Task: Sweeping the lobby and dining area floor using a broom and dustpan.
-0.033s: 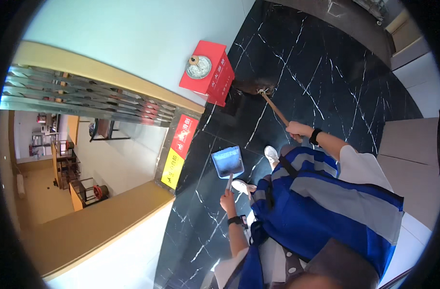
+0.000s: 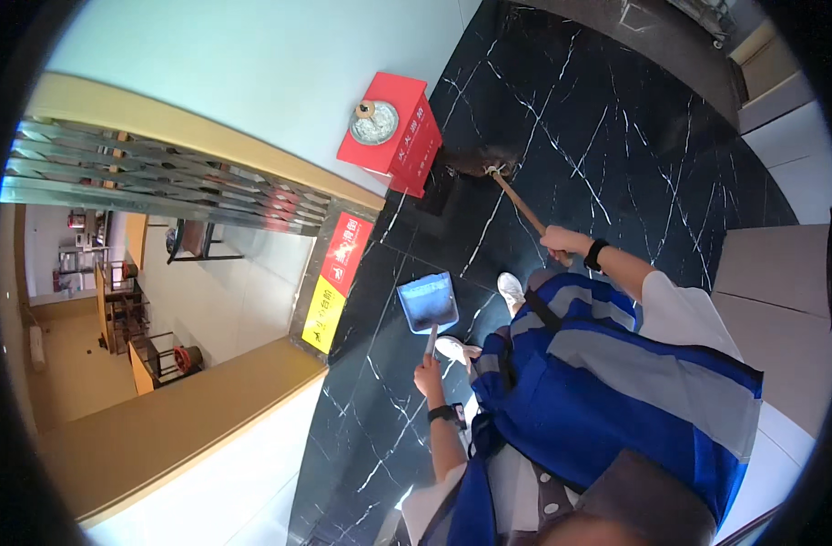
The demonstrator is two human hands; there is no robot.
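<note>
My right hand (image 2: 566,244) is closed around the wooden handle of a broom (image 2: 523,207). The broom's dark, frayed-looking head rests on the black floor, beside the base of a red box (image 2: 414,146). My left hand (image 2: 429,377) grips the handle of a blue dustpan (image 2: 428,302), whose open pan sits near my white shoes (image 2: 511,293). Dark smudges or dust show inside the pan. Broom head and dustpan are apart, with the broom farther ahead.
On the red box stands a round metal bowl (image 2: 374,123) of pale grains. Red and yellow floor stickers (image 2: 334,278) mark a doorway sill at the left, under a folding metal gate (image 2: 161,182). Beyond it are tables and chairs. Light cabinets (image 2: 771,309) line the right.
</note>
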